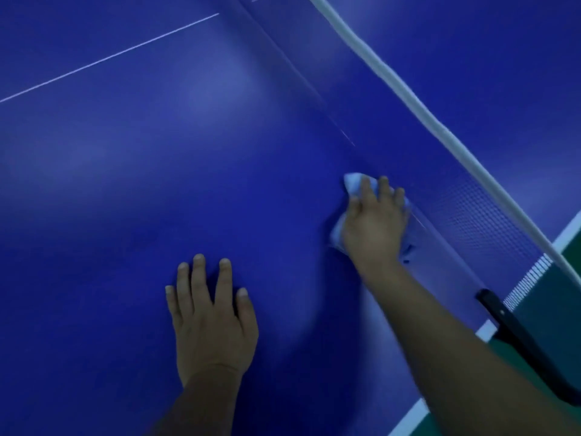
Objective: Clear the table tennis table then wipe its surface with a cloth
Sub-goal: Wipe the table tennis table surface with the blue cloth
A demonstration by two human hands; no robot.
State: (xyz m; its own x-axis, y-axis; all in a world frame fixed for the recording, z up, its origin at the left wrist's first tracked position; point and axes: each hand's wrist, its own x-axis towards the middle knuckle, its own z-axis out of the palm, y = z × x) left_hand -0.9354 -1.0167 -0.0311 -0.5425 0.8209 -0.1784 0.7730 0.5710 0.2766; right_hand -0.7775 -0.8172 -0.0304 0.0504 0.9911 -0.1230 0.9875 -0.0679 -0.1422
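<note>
The blue table tennis table [132, 190] fills the head view. My right hand [374, 221] presses a crumpled white cloth [352, 182] flat against the surface, close to the foot of the net [481, 212]. The fingers lie straight over the cloth, which sticks out past the fingertips and at the left side of the palm. My left hand [210, 319] rests flat on the table with fingers spread, nearer to me and to the left of the cloth. It holds nothing.
The net's white top band [405, 89] runs diagonally from top centre to the right edge. A black net post clamp [515, 335] sits at the table's right side edge, marked by a white line [415, 413]. Green floor [575, 250] shows beyond it.
</note>
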